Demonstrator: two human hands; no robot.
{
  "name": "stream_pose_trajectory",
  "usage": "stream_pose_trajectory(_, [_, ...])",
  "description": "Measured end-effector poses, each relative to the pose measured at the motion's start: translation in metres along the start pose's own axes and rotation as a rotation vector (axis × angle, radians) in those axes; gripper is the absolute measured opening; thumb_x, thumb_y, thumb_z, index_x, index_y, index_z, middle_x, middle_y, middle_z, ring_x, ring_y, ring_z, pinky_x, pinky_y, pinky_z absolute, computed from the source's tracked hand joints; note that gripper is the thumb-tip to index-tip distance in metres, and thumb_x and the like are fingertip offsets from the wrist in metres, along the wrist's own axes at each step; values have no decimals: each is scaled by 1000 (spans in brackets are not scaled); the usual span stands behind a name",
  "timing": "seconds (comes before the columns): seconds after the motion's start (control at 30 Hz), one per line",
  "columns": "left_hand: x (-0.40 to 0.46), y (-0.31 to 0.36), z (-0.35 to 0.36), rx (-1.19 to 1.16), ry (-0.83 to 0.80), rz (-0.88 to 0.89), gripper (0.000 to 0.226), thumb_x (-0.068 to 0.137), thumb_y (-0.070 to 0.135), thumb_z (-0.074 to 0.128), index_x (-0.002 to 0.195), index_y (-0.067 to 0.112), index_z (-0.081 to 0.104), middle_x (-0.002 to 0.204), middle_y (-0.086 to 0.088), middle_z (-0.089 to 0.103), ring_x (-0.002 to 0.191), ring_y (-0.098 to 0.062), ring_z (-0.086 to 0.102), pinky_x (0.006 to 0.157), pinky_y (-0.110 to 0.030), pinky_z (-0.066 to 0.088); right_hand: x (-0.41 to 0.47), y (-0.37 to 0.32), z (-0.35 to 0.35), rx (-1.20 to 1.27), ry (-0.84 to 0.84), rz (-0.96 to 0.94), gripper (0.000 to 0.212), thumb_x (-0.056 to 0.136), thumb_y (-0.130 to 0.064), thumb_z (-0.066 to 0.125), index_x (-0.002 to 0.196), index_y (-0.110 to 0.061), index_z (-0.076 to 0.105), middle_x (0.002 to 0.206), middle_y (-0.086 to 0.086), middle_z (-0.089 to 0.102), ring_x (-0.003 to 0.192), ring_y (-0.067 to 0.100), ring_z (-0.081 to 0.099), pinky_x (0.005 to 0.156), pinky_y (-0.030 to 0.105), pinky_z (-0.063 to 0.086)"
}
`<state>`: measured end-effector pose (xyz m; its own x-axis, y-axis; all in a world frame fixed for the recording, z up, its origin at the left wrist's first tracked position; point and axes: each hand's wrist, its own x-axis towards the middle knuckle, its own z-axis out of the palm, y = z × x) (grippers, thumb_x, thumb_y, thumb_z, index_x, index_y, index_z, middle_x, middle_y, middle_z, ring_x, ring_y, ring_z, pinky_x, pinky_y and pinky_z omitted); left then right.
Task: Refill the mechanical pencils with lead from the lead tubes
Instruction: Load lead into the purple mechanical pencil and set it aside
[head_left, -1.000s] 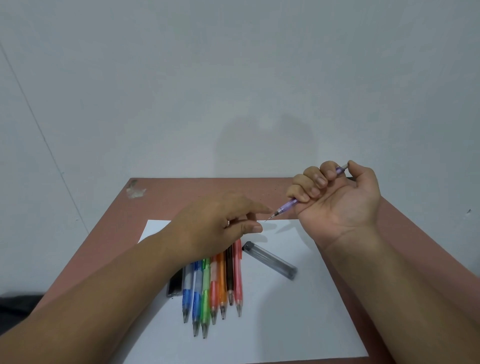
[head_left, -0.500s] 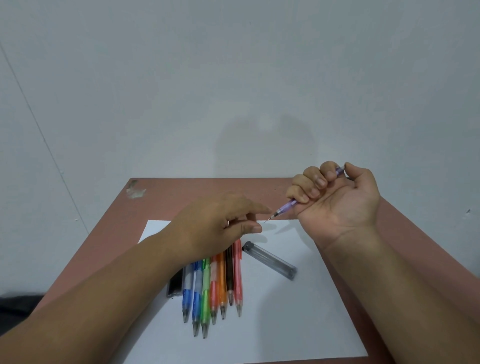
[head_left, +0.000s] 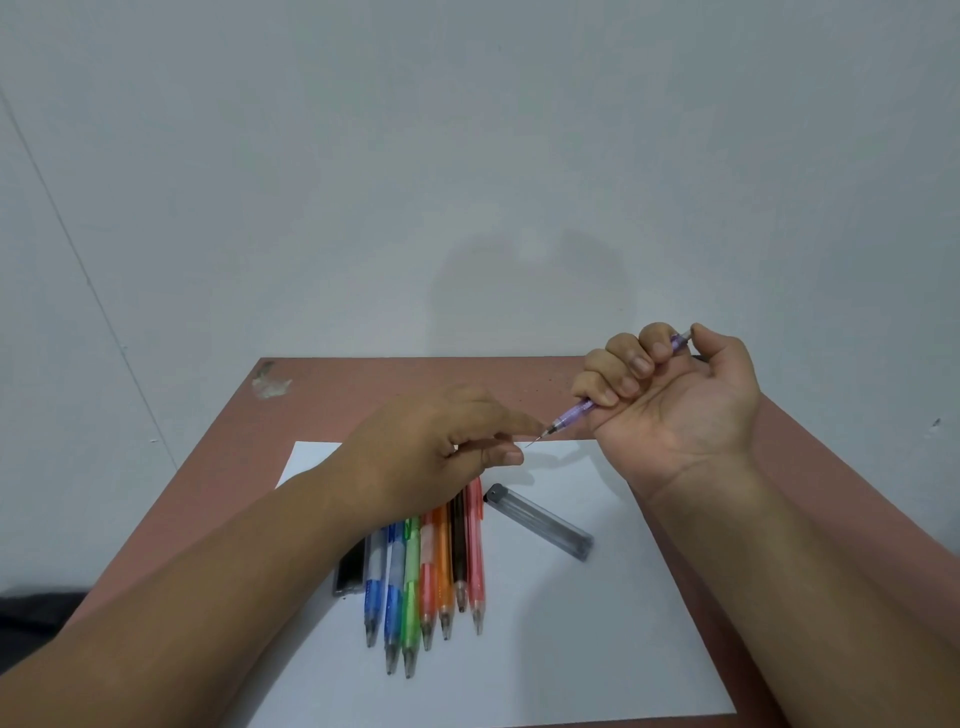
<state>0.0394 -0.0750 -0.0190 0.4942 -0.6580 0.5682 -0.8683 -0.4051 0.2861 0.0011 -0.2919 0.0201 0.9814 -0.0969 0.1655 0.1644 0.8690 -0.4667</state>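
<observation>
My right hand (head_left: 675, 400) is fisted around a purple mechanical pencil (head_left: 574, 415), thumb on its top button, tip pointing down-left with a thin lead sticking out. My left hand (head_left: 436, 452) hovers just left of that tip, forefinger and thumb close together; whether they pinch the lead I cannot tell. Below it lie several coloured mechanical pencils (head_left: 431, 571) side by side, tips toward me. A clear grey lead tube (head_left: 540, 521) lies to their right. A dark lead tube (head_left: 349, 574) peeks out beside my left forearm.
A white sheet of paper (head_left: 597, 649) covers the middle of the reddish-brown table (head_left: 363, 384). A pale scuff (head_left: 270, 384) marks the table's far left corner. A plain wall rises behind the table.
My right thumb has shifted slightly on the pencil's button. Both hands stay in nearly the same place.
</observation>
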Motion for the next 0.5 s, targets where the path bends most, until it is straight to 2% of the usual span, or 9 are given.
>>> stream_pose_trajectory(0.13, [1,0,-1,-2,-6,-14,33,96,44,57,128,38,63,109,19,69,99,0,62,77,-35,59,-1,0,-1,-13,-24,-8,24,78,-33,45,63,-15,39,63,0,31,51,18,28,50,29,30])
stream_pose_trajectory(0.23, [1,1,-1,-14,-14,-7,30,97,38,62,126,35,67,107,18,69,98,-3,63,77,-36,58,-1,1,0,-21,-35,-11,24,77,-34,45,63,-16,38,63,0,30,51,17,27,50,28,29])
stream_pose_trajectory(0.5, [0,5,-3,-15,8,0,32,95,38,64,125,32,69,106,17,69,96,-2,63,76,-33,59,-3,0,3,-20,-28,-11,32,82,-40,44,62,-16,38,62,-1,29,51,17,25,50,28,28])
